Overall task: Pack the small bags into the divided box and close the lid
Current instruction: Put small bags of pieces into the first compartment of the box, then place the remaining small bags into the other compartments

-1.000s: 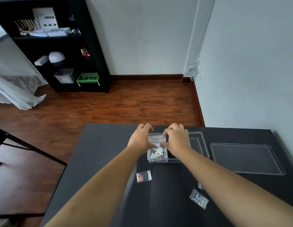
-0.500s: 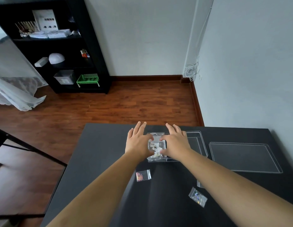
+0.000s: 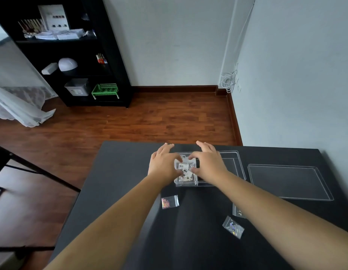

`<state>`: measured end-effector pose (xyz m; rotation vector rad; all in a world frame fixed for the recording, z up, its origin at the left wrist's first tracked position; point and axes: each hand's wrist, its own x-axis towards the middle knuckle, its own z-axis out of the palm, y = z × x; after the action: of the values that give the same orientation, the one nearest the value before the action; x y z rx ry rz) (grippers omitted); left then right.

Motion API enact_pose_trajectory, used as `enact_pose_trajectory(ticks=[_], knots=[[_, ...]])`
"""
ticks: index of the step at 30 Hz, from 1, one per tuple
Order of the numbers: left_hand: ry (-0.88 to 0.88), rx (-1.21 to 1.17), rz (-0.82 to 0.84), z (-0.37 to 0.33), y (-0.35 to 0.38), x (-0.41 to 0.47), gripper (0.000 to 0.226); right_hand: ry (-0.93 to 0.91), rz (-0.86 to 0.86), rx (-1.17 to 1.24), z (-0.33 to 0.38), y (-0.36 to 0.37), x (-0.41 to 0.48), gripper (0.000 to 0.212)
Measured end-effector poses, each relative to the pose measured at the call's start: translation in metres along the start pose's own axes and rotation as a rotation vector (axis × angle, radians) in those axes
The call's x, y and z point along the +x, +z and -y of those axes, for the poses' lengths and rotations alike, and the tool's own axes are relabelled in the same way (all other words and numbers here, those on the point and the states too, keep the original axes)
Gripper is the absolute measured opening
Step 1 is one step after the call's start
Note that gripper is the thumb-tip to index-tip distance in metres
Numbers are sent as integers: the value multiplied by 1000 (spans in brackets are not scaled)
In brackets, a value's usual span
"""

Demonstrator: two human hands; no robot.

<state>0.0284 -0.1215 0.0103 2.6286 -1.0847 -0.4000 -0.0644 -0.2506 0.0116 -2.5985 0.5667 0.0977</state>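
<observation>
A clear divided box (image 3: 230, 164) lies on the black table (image 3: 118, 172). Its left compartment holds several small bags with barcode labels (image 3: 184, 168). My left hand (image 3: 163, 164) and my right hand (image 3: 208, 162) rest over that compartment, fingers spread forward, thumbs pressing on the bags from either side. The clear lid (image 3: 288, 182) lies flat to the right of the box. Three loose small bags lie nearer me: one with pink bits (image 3: 169, 202), one with shiny bits (image 3: 233, 227), and one (image 3: 237, 211) mostly hidden under my right forearm.
The table's far edge runs just beyond my fingertips, with wooden floor (image 3: 159, 117) past it. A black shelf unit (image 3: 72, 55) stands at the far left wall. A white wall (image 3: 297, 84) is close on the right.
Both hands went from curled over the compartment to flat with fingers stretched forward, thumbs staying on the bags. The bags now lie lower in the compartment.
</observation>
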Motion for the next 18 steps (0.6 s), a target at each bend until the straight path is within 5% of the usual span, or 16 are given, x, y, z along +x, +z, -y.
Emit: enact_pose_trajectory(ticks=[3, 6, 10, 15, 18], knots=[[16, -128, -198, 5, -6, -24, 16, -74, -166, 100, -8, -11, -20, 18], [12, -176, -333, 12, 1, -56, 11, -134, -153, 153, -18, -13, -49, 9], [48, -136, -210, 26, 28, -89, 10, -171, 53, 156, -33, -7, -93, 14], [5, -17, 30, 29, 50, -100, 45, -191, 393, -135, -53, 7, -130, 41], [-46, -14, 33, 24, 57, -98, 44, -236, 443, -319, -64, 11, -143, 53]])
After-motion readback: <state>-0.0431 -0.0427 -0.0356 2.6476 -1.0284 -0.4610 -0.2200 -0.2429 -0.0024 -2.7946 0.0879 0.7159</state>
